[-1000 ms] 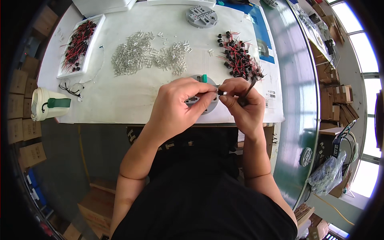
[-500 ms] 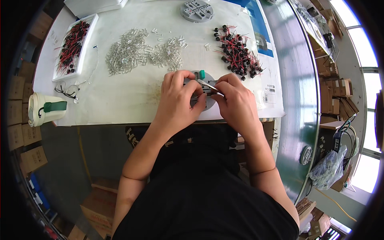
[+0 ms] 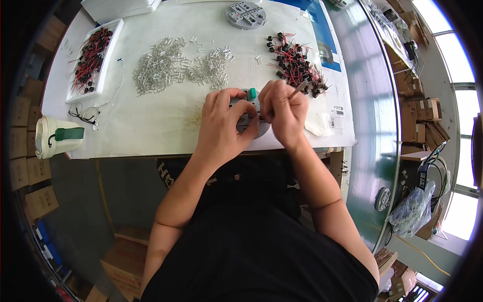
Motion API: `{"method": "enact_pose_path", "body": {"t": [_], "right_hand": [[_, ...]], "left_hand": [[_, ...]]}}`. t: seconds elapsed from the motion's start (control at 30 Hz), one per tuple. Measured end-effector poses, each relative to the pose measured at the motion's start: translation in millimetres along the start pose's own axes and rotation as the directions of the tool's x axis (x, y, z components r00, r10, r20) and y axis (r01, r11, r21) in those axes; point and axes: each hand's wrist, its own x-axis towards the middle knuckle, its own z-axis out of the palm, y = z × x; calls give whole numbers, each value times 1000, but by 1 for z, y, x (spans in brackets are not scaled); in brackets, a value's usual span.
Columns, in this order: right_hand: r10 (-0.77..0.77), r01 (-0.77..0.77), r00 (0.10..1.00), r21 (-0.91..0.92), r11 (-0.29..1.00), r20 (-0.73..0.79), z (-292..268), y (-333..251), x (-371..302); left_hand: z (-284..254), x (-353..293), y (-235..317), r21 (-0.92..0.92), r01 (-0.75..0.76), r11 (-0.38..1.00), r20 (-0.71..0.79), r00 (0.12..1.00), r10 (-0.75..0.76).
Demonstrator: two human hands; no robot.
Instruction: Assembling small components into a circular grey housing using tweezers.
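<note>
A round grey base (image 3: 262,130) lies near the table's front edge, largely covered by my hands. A small green block (image 3: 252,94) stands at its far side. My left hand (image 3: 224,121) curls around the base's left side, with thumb and fingers bent over its middle. My right hand (image 3: 286,110) is closed at the base's right side, its fingertips low beside it. Out of the top of that fist sticks a slim tool (image 3: 299,89), pointing up and right; its exact kind is not clear. Whatever small part lies between my fingertips is hidden.
Two piles of small U-shaped metal pieces (image 3: 161,65) lie ahead left. Black round parts with red wires (image 3: 302,65) are heaped ahead right; more fill a white tray (image 3: 114,45). Another grey base (image 3: 245,15) sits farther back, and a lidded cup (image 3: 58,138) at the left edge.
My right hand has turned and closed into a fist, swinging the slim tool from across the base to pointing up and right. My left hand stays nearly in place.
</note>
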Motion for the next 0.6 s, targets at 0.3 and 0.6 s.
{"method": "enact_pose_path", "body": {"t": [0.3,0.6], "right_hand": [[-13,26,999,375,927,-36,-2,5,-3],[132,-131,991,-224,966,-12,-41,-81,-5]], "left_hand": [[-17,15,26,241,-48,969,104,994,23],[-17,-3,5,-138,-128,982,-18,992,127]]}}
